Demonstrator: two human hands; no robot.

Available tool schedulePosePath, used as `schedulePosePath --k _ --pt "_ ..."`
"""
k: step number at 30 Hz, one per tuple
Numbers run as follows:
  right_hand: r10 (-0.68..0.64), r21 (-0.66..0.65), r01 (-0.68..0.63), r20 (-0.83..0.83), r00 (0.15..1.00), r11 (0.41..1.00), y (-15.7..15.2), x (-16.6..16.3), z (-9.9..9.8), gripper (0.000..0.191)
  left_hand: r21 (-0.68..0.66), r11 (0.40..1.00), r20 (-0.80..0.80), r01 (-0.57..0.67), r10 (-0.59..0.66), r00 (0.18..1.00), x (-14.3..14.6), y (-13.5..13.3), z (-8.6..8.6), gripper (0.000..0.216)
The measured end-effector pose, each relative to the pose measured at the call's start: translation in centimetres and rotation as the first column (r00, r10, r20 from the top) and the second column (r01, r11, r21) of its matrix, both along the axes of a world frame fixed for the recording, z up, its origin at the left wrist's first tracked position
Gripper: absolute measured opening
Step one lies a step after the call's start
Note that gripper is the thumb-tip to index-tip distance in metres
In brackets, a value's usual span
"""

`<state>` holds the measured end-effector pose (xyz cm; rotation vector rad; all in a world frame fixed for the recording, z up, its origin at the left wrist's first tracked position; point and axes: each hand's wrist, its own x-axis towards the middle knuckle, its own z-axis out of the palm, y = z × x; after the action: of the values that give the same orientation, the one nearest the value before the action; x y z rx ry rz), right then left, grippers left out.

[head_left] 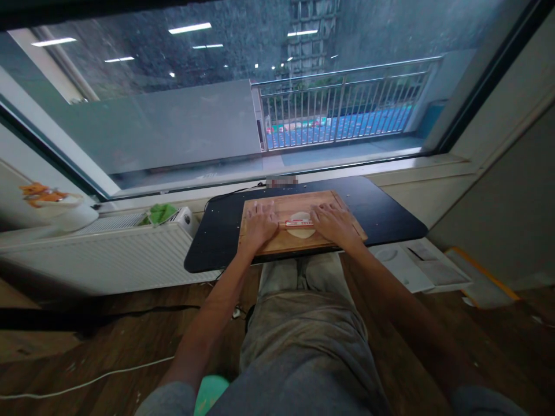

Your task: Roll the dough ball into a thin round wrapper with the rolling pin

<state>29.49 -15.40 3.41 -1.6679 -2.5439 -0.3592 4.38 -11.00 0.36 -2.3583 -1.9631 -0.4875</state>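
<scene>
A wooden board [281, 248] lies on a dark tabletop, with a flat, pale round of dough [302, 233] on it. Across the dough runs a short rolling pin [292, 224] with a red and white printed label around its middle. My left hand [260, 222] rests flat over the pin's left end, fingers stretched forward toward the window. Over the right end lies my right hand [333, 221], its fingers likewise extended and slightly spread. Both palms hide the pin's ends. The dough shows in front of and behind the pin, between my hands.
The black table [381, 214] stands against the window sill, scattered with small pale specks. To the left is a white radiator [108, 260] with a green cloth [161, 214] on top. Papers or a box [403, 268] sit low at right. A white cable [108, 374] crosses the floor.
</scene>
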Motion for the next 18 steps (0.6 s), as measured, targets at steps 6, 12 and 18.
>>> schedulePosePath --k 6,12,18 --pt "-0.051 -0.019 0.049 -0.096 0.994 0.999 -1.7 -1.1 0.1 0.048 -0.013 1.000 -0.013 0.025 -0.025 1.000 0.2 2.4 -0.1 0.062" --pt "-0.229 -0.094 0.211 -0.270 0.935 0.973 -2.6 -2.5 -0.9 0.055 -0.018 0.996 -0.006 0.086 -0.087 0.996 0.4 4.6 -0.1 0.059" --pt "-0.296 -0.056 0.292 -0.276 0.914 0.955 -3.5 -3.6 -1.7 0.065 -0.005 0.989 -0.029 0.145 -0.145 0.989 1.5 6.6 0.3 0.064"
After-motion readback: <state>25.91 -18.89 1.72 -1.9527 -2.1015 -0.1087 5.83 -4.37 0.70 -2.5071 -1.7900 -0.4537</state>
